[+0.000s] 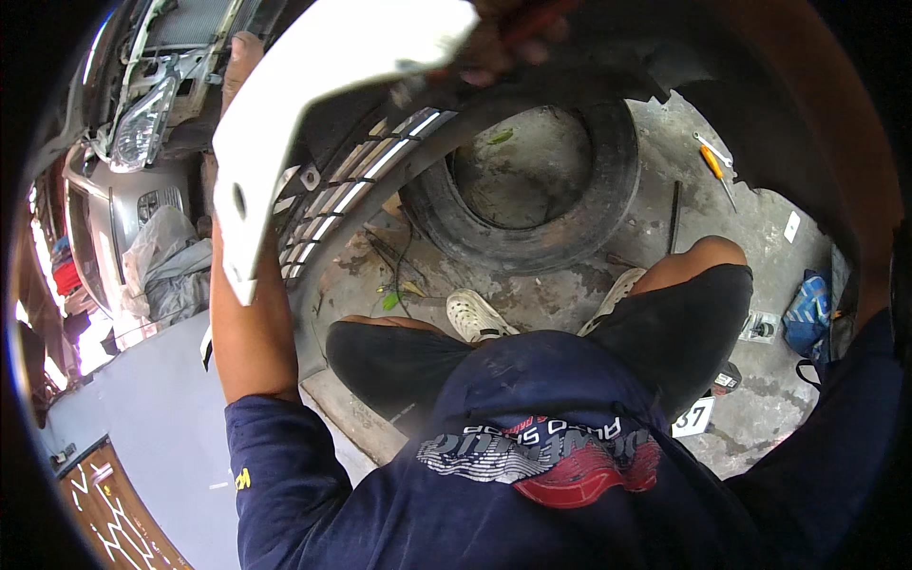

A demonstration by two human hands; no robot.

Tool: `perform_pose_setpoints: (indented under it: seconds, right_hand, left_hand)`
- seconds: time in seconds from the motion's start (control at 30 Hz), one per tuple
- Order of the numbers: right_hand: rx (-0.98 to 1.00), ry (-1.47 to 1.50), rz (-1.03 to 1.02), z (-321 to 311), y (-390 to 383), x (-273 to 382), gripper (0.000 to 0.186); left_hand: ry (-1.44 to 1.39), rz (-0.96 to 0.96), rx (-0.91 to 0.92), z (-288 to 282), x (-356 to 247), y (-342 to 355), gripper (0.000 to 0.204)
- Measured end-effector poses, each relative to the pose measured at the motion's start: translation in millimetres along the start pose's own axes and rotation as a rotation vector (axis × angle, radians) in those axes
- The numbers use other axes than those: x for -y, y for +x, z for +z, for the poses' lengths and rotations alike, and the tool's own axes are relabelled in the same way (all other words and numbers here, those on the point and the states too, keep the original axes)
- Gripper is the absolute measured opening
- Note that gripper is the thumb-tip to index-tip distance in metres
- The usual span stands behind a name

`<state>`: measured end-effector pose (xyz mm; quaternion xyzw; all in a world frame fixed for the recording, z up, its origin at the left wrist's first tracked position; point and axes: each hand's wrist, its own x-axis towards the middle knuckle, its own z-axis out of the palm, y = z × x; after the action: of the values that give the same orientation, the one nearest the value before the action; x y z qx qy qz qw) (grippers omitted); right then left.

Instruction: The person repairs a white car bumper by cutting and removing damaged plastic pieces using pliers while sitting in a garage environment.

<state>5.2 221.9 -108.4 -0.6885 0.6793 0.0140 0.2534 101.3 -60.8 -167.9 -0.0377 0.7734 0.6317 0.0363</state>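
Note:
A large white car bumper point(275, 114) with a curved, pointed end is raised in front of me. A slatted black grille point(356, 180) shows along its inner side. My left hand point(244, 62) is closed on the bumper's left edge; one digit shows, and the white panel hides the rest. At the top, in shadow, my right hand point(508, 57) is near the bumper's upper end with its fingers curled. A dark red thing point(537, 19) lies in that hand, too dim and blurred to tell its kind.
A tyre point(613, 180) lies on the concrete floor before my feet. An orange-handled screwdriver point(712, 163) and a wrench point(711, 142) are to the right. A blue bag point(806, 313) sits farther right. At left stand a headlight point(142, 128) and a silver car point(128, 214).

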Motion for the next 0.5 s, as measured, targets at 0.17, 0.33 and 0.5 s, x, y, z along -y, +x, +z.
perform_pose_setpoints:
  seconds: [0.17, 0.33, 0.5]
  right_hand:
    - [0.003, -0.028, 0.017, -1.6, -0.4, 4.1, 0.017]
    - [-0.006, -0.029, 0.018, 0.2, 0.3, 9.3, 0.018]
    - [-0.008, -0.023, 0.046, 6.5, -3.3, 11.9, 0.018]
  left_hand:
    - [-0.052, -0.048, 0.024, 30.3, -18.4, -8.7, 0.103]
    - [-0.121, -0.014, 0.09, 41.1, -40.9, -22.8, 0.104]
    - [-0.099, -0.052, 0.121, 41.5, -38.5, -21.9, 0.109]
